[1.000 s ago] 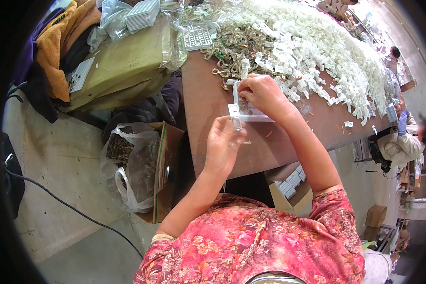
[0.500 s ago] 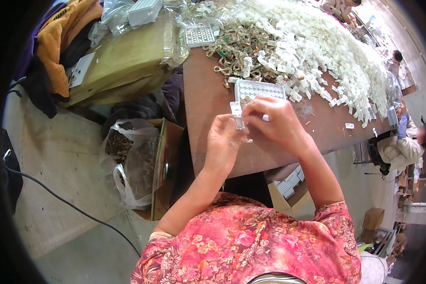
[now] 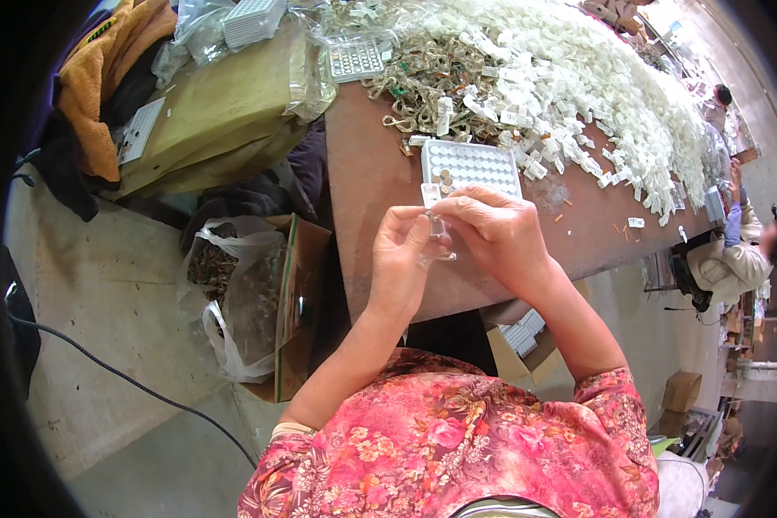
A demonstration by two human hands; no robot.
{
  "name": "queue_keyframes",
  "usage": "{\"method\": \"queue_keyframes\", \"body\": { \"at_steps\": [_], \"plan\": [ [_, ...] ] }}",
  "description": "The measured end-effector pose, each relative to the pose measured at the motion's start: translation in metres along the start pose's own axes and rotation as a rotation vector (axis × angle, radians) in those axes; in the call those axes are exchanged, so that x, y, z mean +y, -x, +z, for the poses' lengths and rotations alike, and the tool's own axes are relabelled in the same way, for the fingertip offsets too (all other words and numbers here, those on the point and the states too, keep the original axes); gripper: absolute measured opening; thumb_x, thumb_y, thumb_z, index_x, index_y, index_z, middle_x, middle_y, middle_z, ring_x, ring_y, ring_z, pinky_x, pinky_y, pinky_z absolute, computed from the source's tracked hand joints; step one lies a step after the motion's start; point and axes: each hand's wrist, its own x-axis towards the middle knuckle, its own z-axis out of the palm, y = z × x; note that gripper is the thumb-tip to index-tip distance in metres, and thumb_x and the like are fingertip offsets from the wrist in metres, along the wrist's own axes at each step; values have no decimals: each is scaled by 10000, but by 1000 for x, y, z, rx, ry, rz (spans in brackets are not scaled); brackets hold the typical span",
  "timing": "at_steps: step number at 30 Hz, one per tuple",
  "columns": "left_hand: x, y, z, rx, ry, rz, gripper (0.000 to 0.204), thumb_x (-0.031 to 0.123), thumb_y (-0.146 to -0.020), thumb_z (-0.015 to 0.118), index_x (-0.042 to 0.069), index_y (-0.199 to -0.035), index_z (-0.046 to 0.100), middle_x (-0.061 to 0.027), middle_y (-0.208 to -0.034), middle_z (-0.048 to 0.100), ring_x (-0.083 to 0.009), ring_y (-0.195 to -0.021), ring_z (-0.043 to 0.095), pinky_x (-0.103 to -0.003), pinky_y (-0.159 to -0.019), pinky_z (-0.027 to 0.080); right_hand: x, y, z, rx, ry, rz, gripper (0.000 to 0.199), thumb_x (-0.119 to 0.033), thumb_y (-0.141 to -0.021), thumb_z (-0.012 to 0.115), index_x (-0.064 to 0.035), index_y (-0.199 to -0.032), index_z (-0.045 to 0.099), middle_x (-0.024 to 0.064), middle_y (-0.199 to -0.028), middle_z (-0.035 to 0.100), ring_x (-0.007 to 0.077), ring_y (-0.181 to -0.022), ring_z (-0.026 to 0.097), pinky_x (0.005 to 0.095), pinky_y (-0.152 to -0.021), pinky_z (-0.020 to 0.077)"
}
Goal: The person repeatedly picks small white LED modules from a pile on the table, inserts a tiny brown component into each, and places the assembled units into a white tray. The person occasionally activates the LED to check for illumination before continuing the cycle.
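We see the left hand (image 3: 403, 259) and right hand (image 3: 492, 235) meeting over the brown counter (image 3: 371, 181), both pinching one small clear plastic piece (image 3: 437, 226) between their fingertips. Just beyond the hands lies a white tray (image 3: 483, 164) with round cells, a few of them filled. Farther out spreads a heap of white plastic parts (image 3: 596, 95). Left of the left hand, below counter level, stands a bag-lined cardboard box (image 3: 259, 293).

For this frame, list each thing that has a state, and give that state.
Left hand: pinching the small clear plastic piece.
Right hand: gripping the same piece.
White grid tray: flat on table, few cells filled.
Cardboard box: open, lined with plastic bag.
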Motion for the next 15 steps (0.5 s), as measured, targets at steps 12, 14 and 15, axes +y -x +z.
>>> {"method": "queue_keyframes", "body": {
  "at_steps": [12,14,15],
  "plan": [
    [3,1,2,10,-21,-41,149,156,-948,604,50,-1036,548,-64,-962,642,-157,-766,641,-271,-690,527,8,-1,6,19,-147,66,86,-65,-791,690,-69,-873,664,100,-786,641,293,-684,650,343,-586,518],
    [3,1,1,5,-22,-51,150,159,-948,604,51,-1036,547,-66,-962,642,-156,-768,642,-271,-692,527,10,-1,5,-23,-212,134,85,-76,-796,690,-73,-877,664,104,-794,644,286,-675,650,338,-583,518],
    [2,1,1,3,-21,-54,151,161,-949,604,52,-1036,547,-67,-964,643,-157,-770,642,-271,-694,528,11,0,5,-19,-163,111,99,-86,-791,693,-80,-886,667,93,-805,651,271,-680,653,332,-589,519]
  ]
}}
